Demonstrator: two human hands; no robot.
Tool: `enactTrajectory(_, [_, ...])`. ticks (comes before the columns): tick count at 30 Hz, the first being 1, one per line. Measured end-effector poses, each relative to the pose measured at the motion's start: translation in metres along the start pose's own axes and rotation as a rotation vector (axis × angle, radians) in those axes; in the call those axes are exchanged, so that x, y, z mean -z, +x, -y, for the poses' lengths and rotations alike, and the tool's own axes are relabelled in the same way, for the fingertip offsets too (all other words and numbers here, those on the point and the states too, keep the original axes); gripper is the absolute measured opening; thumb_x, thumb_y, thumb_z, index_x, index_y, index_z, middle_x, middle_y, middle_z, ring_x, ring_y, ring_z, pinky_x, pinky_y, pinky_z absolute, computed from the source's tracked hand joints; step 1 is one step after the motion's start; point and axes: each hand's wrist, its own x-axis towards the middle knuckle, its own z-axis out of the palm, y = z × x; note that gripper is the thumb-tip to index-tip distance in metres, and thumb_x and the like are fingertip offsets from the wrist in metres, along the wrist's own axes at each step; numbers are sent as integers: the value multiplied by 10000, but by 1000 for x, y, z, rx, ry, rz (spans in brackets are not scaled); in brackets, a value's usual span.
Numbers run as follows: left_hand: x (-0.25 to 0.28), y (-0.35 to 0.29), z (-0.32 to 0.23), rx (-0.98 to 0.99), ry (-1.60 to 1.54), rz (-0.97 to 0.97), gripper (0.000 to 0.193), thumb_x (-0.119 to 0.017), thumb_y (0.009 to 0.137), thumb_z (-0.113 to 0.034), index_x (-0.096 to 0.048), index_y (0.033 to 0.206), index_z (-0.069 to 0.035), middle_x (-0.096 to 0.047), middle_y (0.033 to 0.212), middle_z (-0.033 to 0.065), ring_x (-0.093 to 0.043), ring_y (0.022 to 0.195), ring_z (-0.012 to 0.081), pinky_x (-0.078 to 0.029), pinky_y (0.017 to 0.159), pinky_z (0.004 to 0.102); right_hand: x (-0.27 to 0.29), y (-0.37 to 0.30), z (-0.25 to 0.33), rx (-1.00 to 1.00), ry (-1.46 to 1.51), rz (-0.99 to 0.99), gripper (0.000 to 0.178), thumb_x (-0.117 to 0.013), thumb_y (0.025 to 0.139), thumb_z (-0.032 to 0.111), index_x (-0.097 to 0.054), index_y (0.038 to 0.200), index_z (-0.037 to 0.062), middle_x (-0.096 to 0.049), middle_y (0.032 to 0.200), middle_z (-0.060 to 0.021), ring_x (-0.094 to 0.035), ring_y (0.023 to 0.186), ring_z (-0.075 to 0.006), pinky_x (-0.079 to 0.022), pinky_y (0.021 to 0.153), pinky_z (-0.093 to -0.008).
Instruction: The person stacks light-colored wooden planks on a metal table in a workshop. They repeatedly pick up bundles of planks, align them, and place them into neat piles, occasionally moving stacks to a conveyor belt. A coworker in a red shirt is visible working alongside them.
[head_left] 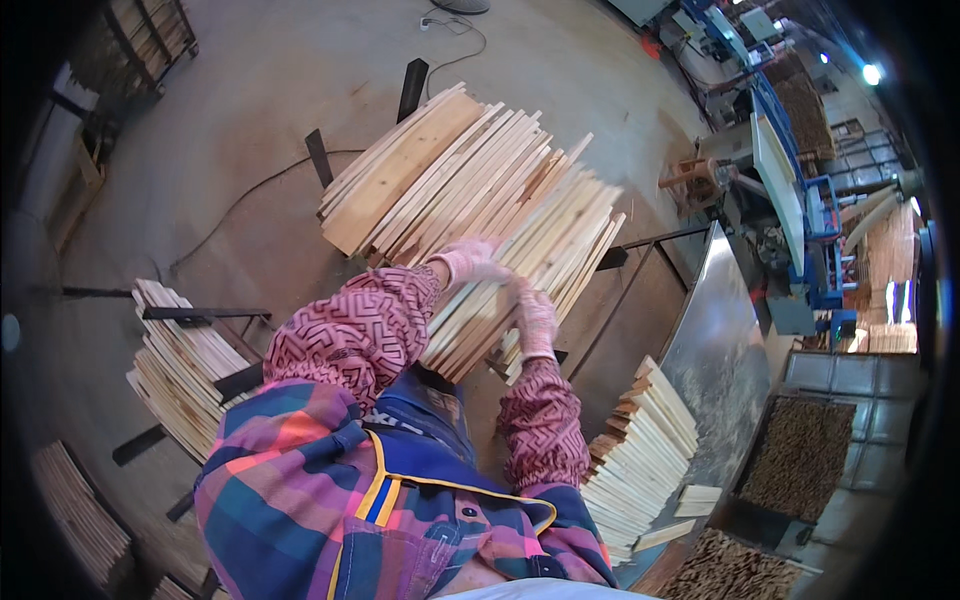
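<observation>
A wide row of pale wooden slats [430, 185] lies side by side in front of me, on a rack with dark metal arms. My left hand [468, 262], in a pinkish knit glove, reaches across the slats and is closed on a batch at the right part of the row. Motion smears its fingertips. On the right side of that same batch, my right hand [537, 322], gloved alike, has its fingers bent round the slats. The far ends of this batch are blurred by movement. Patterned sleeve covers reach up both forearms.
More slats [185, 365] rest on dark metal arms at my left. Beside a shiny metal table [715, 350] at right, a fanned stack of slats [645, 460] leans. Blue machinery [790, 190] stands at the far right. A cable [240, 205] crosses the floor.
</observation>
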Motion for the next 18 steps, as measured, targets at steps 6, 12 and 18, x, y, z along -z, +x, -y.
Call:
enactTrajectory(6, [-25, -2, 34, 139, 172, -62, 946, -665, 810, -638, -422, 1488, -25, -538, 1435, 238, -532, 1326, 344, -407, 1116, 414, -27, -17, 102, 24, -376, -140, 1185, -710, 765, 687, -137, 1610, 85, -207, 1622, -278, -236, 1511, -381, -247, 1210, -456])
enactTrajectory(12, [67, -39, 58, -72, -52, -225, 680, -644, 908, -454, -508, 1438, -51, -589, 1406, 165, -557, 1295, 328, -419, 1101, 398, -53, 1, 127, -14, -663, -227, 1150, -725, 732, 667, -203, 1591, 107, -172, 1611, -322, -193, 1504, -462, -237, 1209, -522])
enactTrajectory(18, [165, 21, 181, 439, 359, -618, 724, -619, 900, -486, -429, 1482, -99, -493, 1491, 151, -467, 1373, 319, -353, 1154, 437, -63, 15, 102, 42, -711, -329, 1113, -715, 747, 666, -235, 1593, 125, -151, 1626, -302, -147, 1522, -439, -208, 1239, -454])
